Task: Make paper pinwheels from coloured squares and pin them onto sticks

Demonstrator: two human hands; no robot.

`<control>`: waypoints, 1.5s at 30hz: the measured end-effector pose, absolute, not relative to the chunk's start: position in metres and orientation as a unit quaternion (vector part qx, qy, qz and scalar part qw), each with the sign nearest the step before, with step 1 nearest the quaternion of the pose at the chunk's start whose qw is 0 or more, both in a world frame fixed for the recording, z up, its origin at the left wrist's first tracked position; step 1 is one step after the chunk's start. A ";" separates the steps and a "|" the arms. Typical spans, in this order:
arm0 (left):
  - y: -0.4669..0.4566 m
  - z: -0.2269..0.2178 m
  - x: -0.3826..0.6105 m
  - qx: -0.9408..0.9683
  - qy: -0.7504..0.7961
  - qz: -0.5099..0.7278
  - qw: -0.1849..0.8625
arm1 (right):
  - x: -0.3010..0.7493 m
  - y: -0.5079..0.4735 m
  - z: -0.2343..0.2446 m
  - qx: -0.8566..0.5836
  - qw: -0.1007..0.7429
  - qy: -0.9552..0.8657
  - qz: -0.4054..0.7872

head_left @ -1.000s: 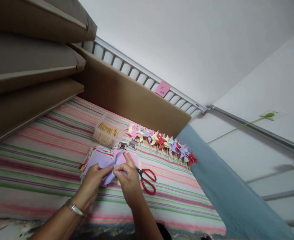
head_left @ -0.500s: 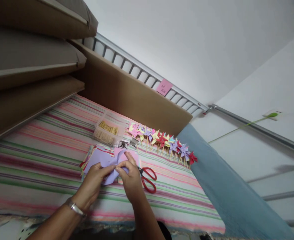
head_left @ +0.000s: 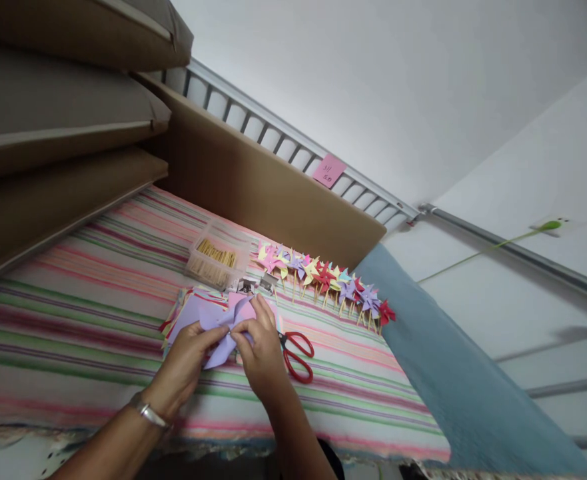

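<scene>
Our worry here: if the pinch at the middle slips, the folded blades of the purple paper pinwheel [head_left: 216, 354] could spring loose, and squeezing too hard might crease them. It's between our hands, just over the paper stack [head_left: 187, 313]. Grip-wise, our left hand [head_left: 188, 357] has thumb and fingers closed on the paper; our right hand [head_left: 262, 350] pinches its centre, fingertips almost meeting.

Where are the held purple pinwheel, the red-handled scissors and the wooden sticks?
Purple pinwheel [head_left: 218, 355]: head view, on its lower blade.
Red-handled scissors [head_left: 300, 359]: head view, on the handle loops' red grip.
Wooden sticks [head_left: 216, 253]: head view, on the upper part of the bundle.
</scene>
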State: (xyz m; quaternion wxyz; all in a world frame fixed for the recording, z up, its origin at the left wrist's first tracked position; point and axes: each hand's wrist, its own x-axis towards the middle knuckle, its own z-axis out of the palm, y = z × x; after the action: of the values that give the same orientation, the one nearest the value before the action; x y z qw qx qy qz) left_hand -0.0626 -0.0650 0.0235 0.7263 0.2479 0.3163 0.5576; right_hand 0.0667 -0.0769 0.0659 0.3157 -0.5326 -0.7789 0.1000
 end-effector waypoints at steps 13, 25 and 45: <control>-0.066 0.025 -0.062 0.268 0.311 0.550 0.728 | 0.069 -0.078 0.068 -0.549 0.316 -0.755 0.168; -0.067 0.019 -0.061 0.271 0.312 0.553 0.724 | 0.068 -0.078 0.073 -0.573 0.319 -0.728 0.200; -0.063 0.017 -0.059 0.292 0.334 0.528 0.725 | 0.071 -0.067 0.071 -0.569 0.399 -0.622 0.361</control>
State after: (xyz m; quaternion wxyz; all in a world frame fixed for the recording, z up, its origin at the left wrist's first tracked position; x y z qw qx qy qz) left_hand -0.0589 -0.0633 0.0166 0.7247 0.2916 0.3338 0.5276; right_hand 0.0714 -0.0668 0.0714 0.3985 -0.5689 -0.6220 0.3614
